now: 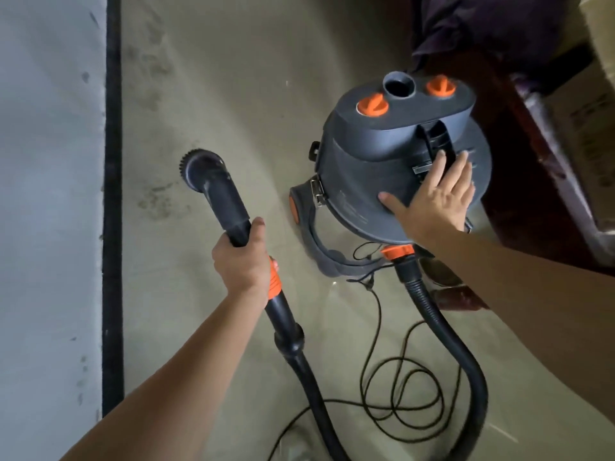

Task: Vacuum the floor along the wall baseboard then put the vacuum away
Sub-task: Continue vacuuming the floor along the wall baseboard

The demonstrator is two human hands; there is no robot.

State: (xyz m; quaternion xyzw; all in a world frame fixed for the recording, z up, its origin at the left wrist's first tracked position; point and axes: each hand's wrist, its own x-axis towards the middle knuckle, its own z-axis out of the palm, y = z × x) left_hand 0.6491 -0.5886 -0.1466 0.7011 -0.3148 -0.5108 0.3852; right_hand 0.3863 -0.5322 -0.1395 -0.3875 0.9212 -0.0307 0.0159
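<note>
A grey canister vacuum (366,161) with orange knobs stands on the dusty floor at centre right. My right hand (436,197) lies flat on its top with straight fingers. My left hand (243,257) grips the black hose handle, and its round brush nozzle (203,168) points up and away, off the floor. The black hose (442,324) loops from the vacuum's orange port down and back round to the handle. The black baseboard (112,207) runs along the white wall (50,194) on the left.
A thin black power cord (402,407) lies coiled on the floor near the hose. Dark wooden furniture (519,181) and a cardboard box (589,134) stand to the right of the vacuum. Dark cloth (492,24) is at the top right.
</note>
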